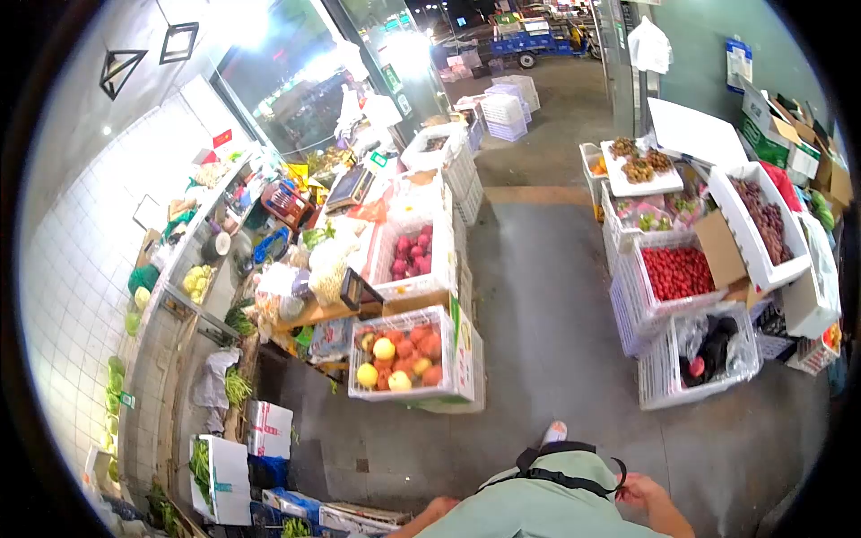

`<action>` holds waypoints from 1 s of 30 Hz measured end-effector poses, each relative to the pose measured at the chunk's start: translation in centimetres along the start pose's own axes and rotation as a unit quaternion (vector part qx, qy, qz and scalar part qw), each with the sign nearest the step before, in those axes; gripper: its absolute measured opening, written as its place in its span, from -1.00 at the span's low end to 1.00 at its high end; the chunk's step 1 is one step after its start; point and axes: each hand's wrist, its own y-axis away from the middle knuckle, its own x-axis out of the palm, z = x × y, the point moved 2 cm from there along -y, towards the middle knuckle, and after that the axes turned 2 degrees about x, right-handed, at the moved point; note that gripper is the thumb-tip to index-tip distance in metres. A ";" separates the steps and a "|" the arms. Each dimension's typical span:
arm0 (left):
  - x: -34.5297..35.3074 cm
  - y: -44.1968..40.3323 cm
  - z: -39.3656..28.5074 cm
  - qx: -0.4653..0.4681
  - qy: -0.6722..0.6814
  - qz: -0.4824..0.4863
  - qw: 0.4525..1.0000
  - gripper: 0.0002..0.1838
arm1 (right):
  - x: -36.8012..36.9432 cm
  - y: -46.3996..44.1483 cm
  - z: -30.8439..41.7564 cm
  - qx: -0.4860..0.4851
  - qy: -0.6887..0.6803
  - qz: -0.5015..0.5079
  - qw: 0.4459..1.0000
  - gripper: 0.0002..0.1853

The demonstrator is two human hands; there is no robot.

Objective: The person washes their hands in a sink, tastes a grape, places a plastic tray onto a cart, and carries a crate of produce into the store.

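My left hand [441,507] hangs low beside my pale green shirt, small and partly cut off from clear view; its fingers cannot be made out. On the other side, my right hand [635,490] is near the end of a black strap [565,477] across my waist. Its fingers look curled, and what they hold, if anything, is too small to tell. A crate of red and yellow fruit [399,357] stands ahead on the left, away from both hands. To the right are a crate of small red fruit [677,273] and a crate with a dark bag [713,351].
A cluttered counter [327,309] runs along the left, with a crate of dark red fruit [413,254]. Shelves with vegetables [199,282] line the tiled wall. At the right, a box of grapes [762,224] leans over the crates. Outside stands a blue cart [538,42].
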 end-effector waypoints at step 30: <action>-48.3 -46.6 -39.6 0.048 0.087 0.046 0.994 -0.57 | 16.6 -19.4 58.4 -0.128 0.163 -0.112 0.972 -0.68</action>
